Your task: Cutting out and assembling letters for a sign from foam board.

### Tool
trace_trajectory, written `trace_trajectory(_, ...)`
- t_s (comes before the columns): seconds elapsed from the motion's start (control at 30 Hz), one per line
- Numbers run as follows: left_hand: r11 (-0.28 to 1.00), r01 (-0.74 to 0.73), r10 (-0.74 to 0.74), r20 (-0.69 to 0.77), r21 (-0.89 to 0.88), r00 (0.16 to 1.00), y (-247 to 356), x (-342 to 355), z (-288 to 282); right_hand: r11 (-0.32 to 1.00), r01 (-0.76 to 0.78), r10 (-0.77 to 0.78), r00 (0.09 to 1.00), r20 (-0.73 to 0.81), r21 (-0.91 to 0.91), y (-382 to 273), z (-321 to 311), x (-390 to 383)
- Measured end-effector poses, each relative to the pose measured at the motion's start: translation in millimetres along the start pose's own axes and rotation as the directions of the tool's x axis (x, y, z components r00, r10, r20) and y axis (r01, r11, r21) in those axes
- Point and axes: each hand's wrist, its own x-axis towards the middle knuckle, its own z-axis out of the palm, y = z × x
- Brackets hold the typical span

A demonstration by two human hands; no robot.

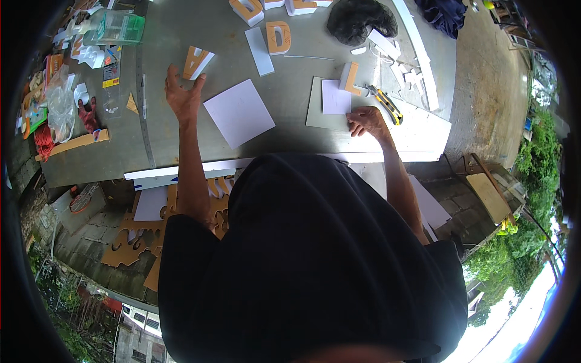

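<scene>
My left hand [183,95] reaches over the table with fingers and thumb spread around the near end of a tan-faced, white-sided letter A [195,62]; whether it touches the letter I cannot tell. My right hand [368,122] rests with curled fingers at the near right corner of a small white square sheet [336,98], which lies on a grey-white panel [314,109]. What those fingers hold, if anything, is hidden. Just beyond them lie a yellow and black utility knife [387,106] and a letter L [349,78]. Between my hands is a larger white sheet [239,114].
A letter D [278,38] stands beside a white strip [259,51], with more letters behind. A black plastic bag [362,21] and white offcuts [407,78] lie to the right. At left are a long ruler [143,109], a green-liquid bottle [114,28] and clutter.
</scene>
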Motion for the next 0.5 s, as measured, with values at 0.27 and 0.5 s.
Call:
trace_trajectory(0.27, 0.993, 0.068, -0.068, -0.003, -0.099, 0.998, -16.2, 5.0, 19.5, 0.996, 0.067, -0.060, 0.992, -0.112, 0.056, 3.8, 8.4, -10.5)
trace_trajectory(0.5, 0.971, 0.092, -0.092, 0.009, -0.223, 0.996, -29.0, 6.6, 16.3, 0.932, 0.272, -0.361, 0.742, -0.565, -0.238, -10.6, 16.7, -18.3)
